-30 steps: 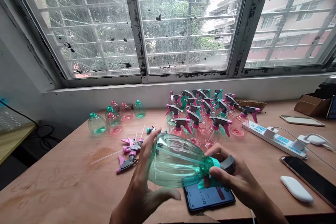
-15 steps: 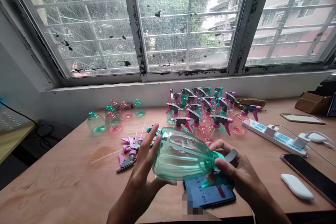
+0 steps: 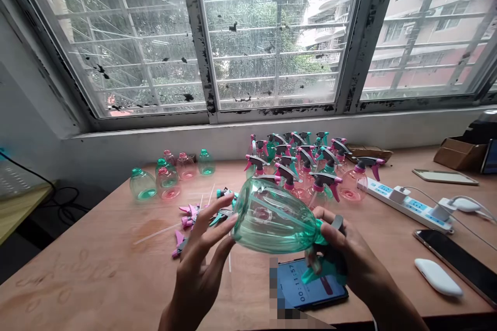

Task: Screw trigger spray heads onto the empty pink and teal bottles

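Note:
A clear green spray bottle (image 3: 274,217) lies tilted in the air above the wooden table (image 3: 97,264), its base pointing away and up. My right hand (image 3: 345,258) is closed round its neck and the grey-green trigger head (image 3: 330,248). My left hand (image 3: 202,264) has its fingers spread, the fingertips touching the bottle's base and side. Below the bottle lies a phone (image 3: 310,287) showing a running timer.
Several assembled spray bottles (image 3: 306,165) stand at the back centre. Bottles without heads (image 3: 166,176) stand at the back left. Loose trigger heads (image 3: 194,217) lie in front of them. On the right are a power strip (image 3: 407,201), a second phone (image 3: 454,258) and a white case (image 3: 437,276).
The bottle has tipped its base further up and away from me. My left hand has loosened from a full grasp to fingertips on the base. My right hand stays on the head.

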A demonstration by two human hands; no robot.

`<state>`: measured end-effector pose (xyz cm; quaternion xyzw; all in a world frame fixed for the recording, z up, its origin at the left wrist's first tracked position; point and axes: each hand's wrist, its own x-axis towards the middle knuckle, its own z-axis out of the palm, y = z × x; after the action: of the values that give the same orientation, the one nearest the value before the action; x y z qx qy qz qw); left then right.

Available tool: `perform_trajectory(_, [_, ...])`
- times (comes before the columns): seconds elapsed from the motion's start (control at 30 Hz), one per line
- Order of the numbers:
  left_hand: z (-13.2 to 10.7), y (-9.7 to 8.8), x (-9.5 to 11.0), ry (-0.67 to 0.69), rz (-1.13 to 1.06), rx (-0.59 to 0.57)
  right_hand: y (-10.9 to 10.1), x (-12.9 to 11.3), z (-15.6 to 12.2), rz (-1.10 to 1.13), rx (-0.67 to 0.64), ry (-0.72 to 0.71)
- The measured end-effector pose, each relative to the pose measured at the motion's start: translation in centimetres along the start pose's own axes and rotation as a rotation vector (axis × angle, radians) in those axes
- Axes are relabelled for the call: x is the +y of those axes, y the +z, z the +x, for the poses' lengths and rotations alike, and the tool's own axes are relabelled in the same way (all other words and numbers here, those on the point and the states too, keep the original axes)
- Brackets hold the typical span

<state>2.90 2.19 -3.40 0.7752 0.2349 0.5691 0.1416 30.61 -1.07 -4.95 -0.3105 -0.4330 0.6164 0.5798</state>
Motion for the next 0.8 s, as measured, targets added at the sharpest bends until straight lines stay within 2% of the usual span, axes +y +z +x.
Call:
perform_trajectory(0.1, [-0.2, 0.0, 0.0, -0.064, -0.005, -0.019, 0.4, 0.1, -0.3, -0.070, 0.024, -0.052])
perform_trajectory(0.23, [-0.5, -0.1, -0.2, -0.197, -0.044, -0.030, 1.5, -0.1, -0.8, -0.230, 0.168, -0.169])
perform_trajectory(0.3, [-0.4, 0.0, -0.3, -0.198, -0.089, -0.015, 1.5, -0.3, -0.8, -0.203, 0.152, -0.134])
perform_trajectory(0.37, [-0.2, -0.1, -0.5, -0.150, -0.100, -0.020, 1.2, -0.4, -0.5, -0.114, 0.070, -0.027])
perform_trajectory(0.43, [-0.2, -0.3, -0.6, -0.073, -0.044, -0.040, 0.8, -0.3, -0.4, -0.049, 0.008, 0.053])
perform_trajectory(0.47, [-0.2, -0.4, -0.7, -0.050, -0.005, -0.057, 0.6, -0.2, -0.4, -0.054, 0.009, 0.048])
perform_trajectory(0.53, [-0.3, -0.7, -0.8, -0.069, 0.059, -0.114, 0.3, 0.2, -0.6, -0.155, 0.085, -0.076])
perform_trajectory(0.6, [-0.5, -0.9, -0.9, -0.152, 0.085, -0.177, 0.0, 0.8, -0.8, -0.368, 0.182, -0.322])
perform_trajectory(0.67, [-0.7, -0.9, -0.9, -0.241, 0.085, -0.189, -0.2, 1.3, -0.9, -0.577, 0.186, -0.559])
perform_trajectory(0.7, [-0.7, -0.9, -0.9, -0.269, 0.076, -0.172, -0.3, 1.4, -0.9, -0.642, 0.169, -0.630])
perform_trajectory(0.73, [-0.7, -0.9, -0.9, -0.281, 0.071, -0.158, -0.3, 1.4, -0.8, -0.667, 0.154, -0.649])
perform_trajectory(0.8, [-0.5, -0.9, -0.8, -0.245, 0.091, -0.155, -0.2, 1.1, -0.8, -0.581, 0.128, -0.528])
